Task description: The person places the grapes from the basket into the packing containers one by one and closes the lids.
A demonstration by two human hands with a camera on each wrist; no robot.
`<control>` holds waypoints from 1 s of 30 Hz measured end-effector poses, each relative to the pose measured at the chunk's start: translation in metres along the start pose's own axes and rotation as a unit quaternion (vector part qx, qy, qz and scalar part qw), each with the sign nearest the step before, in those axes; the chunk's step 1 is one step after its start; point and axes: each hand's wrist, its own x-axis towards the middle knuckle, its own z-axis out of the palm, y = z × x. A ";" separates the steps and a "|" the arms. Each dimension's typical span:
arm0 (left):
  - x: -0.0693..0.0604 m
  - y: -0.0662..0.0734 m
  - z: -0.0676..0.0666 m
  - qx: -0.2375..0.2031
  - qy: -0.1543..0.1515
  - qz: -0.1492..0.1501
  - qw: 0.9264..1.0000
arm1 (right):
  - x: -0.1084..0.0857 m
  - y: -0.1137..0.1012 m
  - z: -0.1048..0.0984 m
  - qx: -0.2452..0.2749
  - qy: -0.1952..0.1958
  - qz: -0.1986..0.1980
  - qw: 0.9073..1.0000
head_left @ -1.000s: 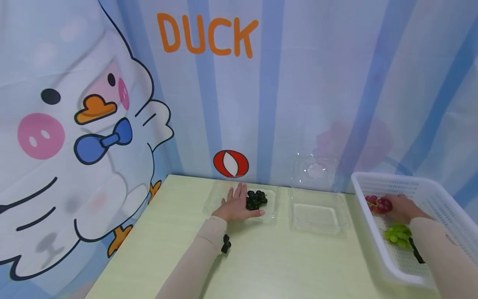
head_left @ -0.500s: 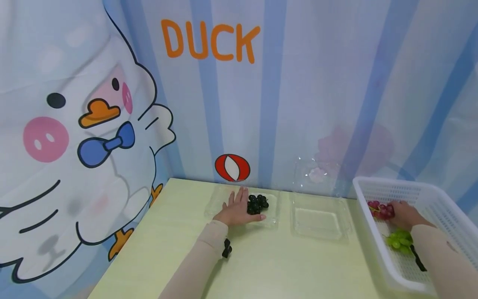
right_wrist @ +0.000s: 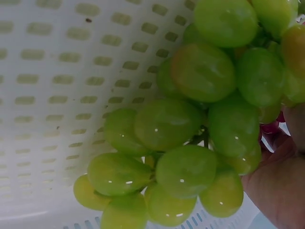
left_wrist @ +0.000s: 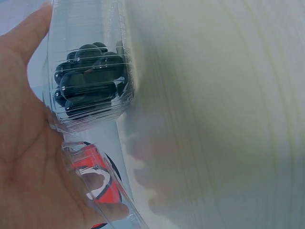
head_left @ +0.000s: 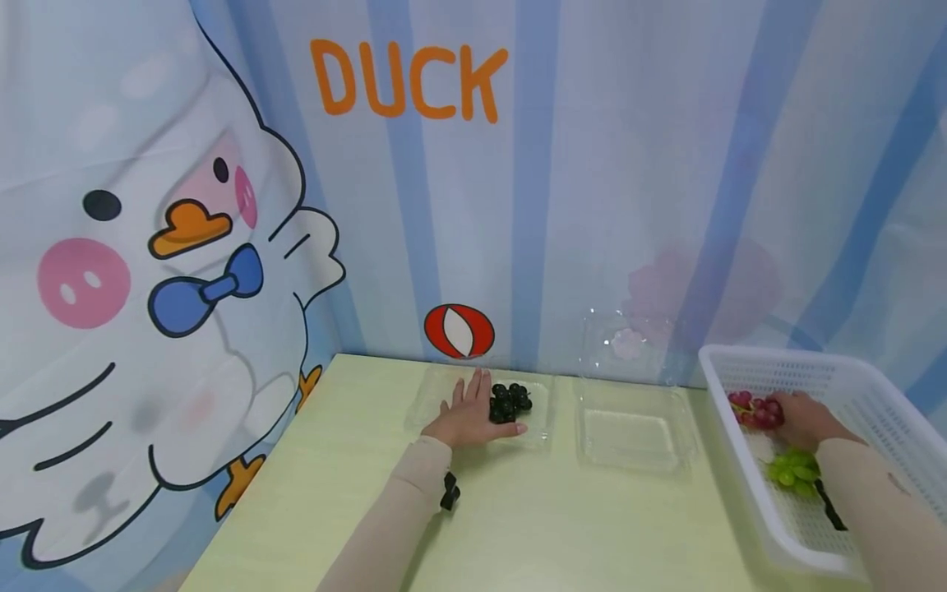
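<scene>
My left hand (head_left: 466, 418) lies with extended fingers on a clear plastic clamshell box (head_left: 542, 423), beside a bunch of black grapes (head_left: 510, 401) inside it. In the left wrist view the palm is against the box's side, and the black grapes (left_wrist: 90, 78) show through the plastic. Inside the white basket (head_left: 769, 526), my right hand (head_left: 806, 421) grips a bunch of red grapes (head_left: 755, 409); its fingertips are mostly hidden. Green grapes (head_left: 793, 471) lie under the right wrist and fill much of the right wrist view, partly covering the right hand (right_wrist: 276, 186).
A second clear clamshell box (head_left: 629, 436) stands with its lid raised between the left hand and the basket. The pale table (head_left: 547, 518) ends at a printed duck curtain (head_left: 607, 164) behind and to the left.
The head view shifts slightly. My right hand stays at the red grapes in the basket, with only slight movement. The left hand keeps its place on the box.
</scene>
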 end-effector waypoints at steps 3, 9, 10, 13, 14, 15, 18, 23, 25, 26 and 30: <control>-0.001 0.001 -0.001 -0.001 0.003 0.002 1.000 | 0.000 -0.003 -0.003 0.001 0.002 -0.003 1.000; -0.002 0.003 -0.002 0.000 0.004 0.000 1.000 | 0.002 -0.002 -0.002 0.024 0.002 0.002 1.000; -0.003 0.003 -0.002 0.000 0.004 0.000 1.000 | 0.002 -0.001 -0.001 0.028 0.003 0.001 1.000; -0.003 0.003 -0.002 0.001 0.004 -0.001 1.000 | 0.002 0.001 0.001 0.031 0.004 -0.001 1.000; -0.003 0.003 -0.002 0.001 0.004 -0.001 1.000 | 0.002 0.002 0.001 0.031 0.003 -0.003 1.000; -0.003 0.003 -0.002 0.000 0.004 -0.001 1.000 | 0.002 0.003 0.002 0.032 0.002 -0.003 0.999; -0.002 0.002 -0.001 0.000 0.003 -0.001 1.000 | 0.002 0.006 0.002 0.035 -0.002 -0.001 0.999; -0.002 0.003 -0.001 -0.001 0.006 -0.001 1.000 | 0.000 0.005 0.000 0.043 -0.003 0.002 0.999; -0.004 0.004 -0.002 -0.003 0.007 -0.002 1.000 | -0.001 0.006 -0.001 0.048 -0.011 0.001 0.999; -0.004 0.004 -0.002 -0.003 0.007 -0.002 1.000 | -0.001 0.006 -0.003 0.052 -0.018 0.001 0.999; -0.004 0.004 -0.002 -0.002 0.006 -0.001 1.000 | -0.004 0.007 -0.004 0.064 -0.038 0.004 0.997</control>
